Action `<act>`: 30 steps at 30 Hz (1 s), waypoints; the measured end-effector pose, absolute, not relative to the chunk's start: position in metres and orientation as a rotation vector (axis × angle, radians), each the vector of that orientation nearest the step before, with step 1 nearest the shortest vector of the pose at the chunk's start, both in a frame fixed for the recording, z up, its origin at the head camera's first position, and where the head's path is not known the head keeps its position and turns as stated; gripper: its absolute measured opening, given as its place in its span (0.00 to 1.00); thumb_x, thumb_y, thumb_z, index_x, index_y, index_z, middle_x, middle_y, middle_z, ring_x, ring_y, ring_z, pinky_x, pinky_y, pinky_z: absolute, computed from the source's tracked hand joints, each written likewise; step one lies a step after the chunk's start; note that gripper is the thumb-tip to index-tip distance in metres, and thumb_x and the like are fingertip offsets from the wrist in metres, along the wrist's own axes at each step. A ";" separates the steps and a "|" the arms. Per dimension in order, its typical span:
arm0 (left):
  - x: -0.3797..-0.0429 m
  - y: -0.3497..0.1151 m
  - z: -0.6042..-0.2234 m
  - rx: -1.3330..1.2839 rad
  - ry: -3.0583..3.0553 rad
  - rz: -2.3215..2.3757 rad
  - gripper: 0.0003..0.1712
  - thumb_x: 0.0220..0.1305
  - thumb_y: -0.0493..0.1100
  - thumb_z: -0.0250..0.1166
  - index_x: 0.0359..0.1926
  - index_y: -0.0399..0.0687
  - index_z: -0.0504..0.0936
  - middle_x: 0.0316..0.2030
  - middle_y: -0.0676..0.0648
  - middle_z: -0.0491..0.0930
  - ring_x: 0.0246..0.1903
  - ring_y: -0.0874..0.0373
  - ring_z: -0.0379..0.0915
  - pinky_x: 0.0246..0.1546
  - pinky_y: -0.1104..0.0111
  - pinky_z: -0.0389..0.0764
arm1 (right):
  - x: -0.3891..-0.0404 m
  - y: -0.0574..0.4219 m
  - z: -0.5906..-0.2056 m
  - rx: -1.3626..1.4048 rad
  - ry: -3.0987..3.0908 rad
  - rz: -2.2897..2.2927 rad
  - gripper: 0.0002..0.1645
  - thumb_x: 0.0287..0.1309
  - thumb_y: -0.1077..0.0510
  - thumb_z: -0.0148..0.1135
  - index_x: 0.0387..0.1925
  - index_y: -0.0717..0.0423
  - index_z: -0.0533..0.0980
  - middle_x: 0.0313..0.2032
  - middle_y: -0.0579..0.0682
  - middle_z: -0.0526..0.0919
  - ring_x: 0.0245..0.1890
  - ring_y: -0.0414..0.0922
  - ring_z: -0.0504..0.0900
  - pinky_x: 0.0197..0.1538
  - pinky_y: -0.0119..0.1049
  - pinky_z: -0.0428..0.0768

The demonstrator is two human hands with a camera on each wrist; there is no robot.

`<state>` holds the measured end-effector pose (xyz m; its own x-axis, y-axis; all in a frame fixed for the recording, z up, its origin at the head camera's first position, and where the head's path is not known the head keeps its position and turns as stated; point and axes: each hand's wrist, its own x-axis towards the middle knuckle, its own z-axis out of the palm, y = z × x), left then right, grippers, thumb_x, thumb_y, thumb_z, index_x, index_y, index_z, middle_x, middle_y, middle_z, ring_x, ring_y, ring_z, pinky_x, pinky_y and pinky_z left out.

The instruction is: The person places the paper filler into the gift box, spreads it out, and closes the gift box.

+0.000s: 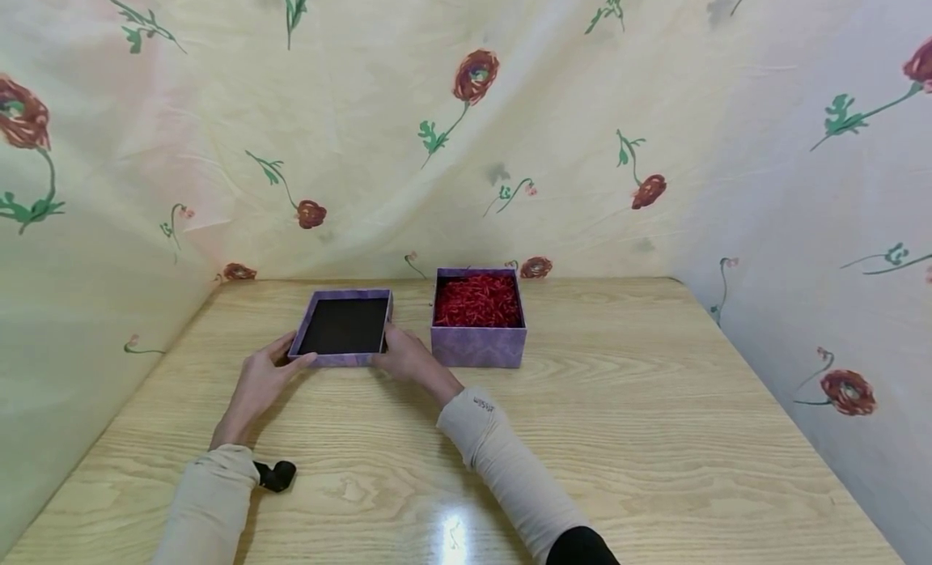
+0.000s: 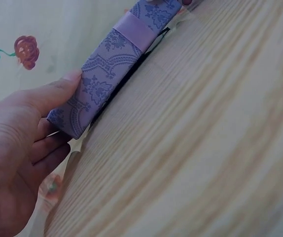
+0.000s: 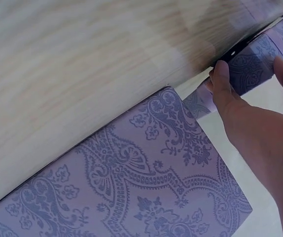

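Note:
A purple patterned box lid [image 1: 354, 359] with a dark inside lies with its hollow side up at the left of the table. My left hand [image 1: 264, 379] grips its near left corner, thumb on the front wall and fingers under the corner in the left wrist view. At the right side my right hand [image 1: 409, 356] grips the lid's near right corner. A lilac ribbon band [image 2: 134, 30] crosses the lid's front wall. Just right of the lid stands the matching purple box [image 1: 476, 346], uncovered, filled with red paper shreds [image 1: 479, 300].
The pale wood table [image 1: 655, 435] runs up to a flower-printed cloth [image 1: 379, 144] at the back and sides. A black strap end [image 1: 277, 476] sticks out by my left wrist. The box stands close beside my right forearm.

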<state>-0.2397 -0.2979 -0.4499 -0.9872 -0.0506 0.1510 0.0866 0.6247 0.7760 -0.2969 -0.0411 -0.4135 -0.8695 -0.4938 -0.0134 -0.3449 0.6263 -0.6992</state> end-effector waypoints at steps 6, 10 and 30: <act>-0.240 -0.298 -0.449 -0.004 -2.668 -1.317 0.47 0.73 0.58 0.66 0.77 0.31 0.62 0.69 0.29 0.67 0.70 0.33 0.62 0.67 0.41 0.65 | -0.297 -0.040 -0.413 -0.693 2.651 -1.076 0.33 0.71 0.59 0.66 0.73 0.59 0.67 0.61 0.59 0.81 0.56 0.47 0.80 0.56 0.39 0.79; -0.239 -0.297 -0.447 0.001 -2.660 -1.326 0.47 0.72 0.58 0.67 0.77 0.32 0.62 0.68 0.30 0.67 0.70 0.34 0.62 0.67 0.41 0.65 | -0.297 -0.040 -0.412 -0.697 2.646 -1.102 0.33 0.71 0.59 0.66 0.73 0.59 0.67 0.61 0.59 0.81 0.58 0.49 0.79 0.59 0.41 0.78; -0.238 -0.291 -0.426 -0.033 -2.618 -1.313 0.46 0.71 0.58 0.68 0.77 0.34 0.63 0.66 0.34 0.72 0.68 0.35 0.67 0.64 0.44 0.71 | -0.293 -0.030 -0.402 -0.674 2.587 -1.236 0.43 0.73 0.57 0.64 0.81 0.57 0.56 0.70 0.59 0.73 0.51 0.47 0.82 0.47 0.39 0.81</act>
<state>-0.2385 -0.2914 -0.4265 -0.9772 -0.0750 0.1986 0.1143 0.6025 0.7899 -0.2934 -0.0301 -0.4019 -0.8770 -0.4801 0.0192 -0.3167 0.5476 -0.7745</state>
